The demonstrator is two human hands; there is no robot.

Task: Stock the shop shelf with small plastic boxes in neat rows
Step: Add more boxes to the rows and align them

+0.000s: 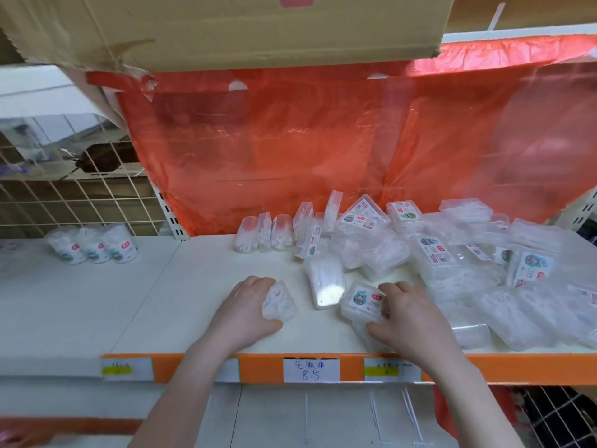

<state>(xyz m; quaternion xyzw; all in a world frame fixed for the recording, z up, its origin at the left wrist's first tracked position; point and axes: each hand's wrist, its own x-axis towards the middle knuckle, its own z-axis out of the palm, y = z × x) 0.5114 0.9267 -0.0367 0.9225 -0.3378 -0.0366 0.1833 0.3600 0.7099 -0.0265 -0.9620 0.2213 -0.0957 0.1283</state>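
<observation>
My left hand grips a small clear plastic box on the white shelf, near its front edge. My right hand holds a labelled clear box beside it, thumb below and fingers on its right side. Between the hands another clear box lies flat. A short row of three boxes stands upright at the back of the shelf. A loose pile of several more clear boxes covers the right half of the shelf.
An orange plastic sheet hangs behind the shelf. A cardboard carton overhangs from above. Three round tubs stand at the back left before a wire grid. The orange shelf front carries price tags.
</observation>
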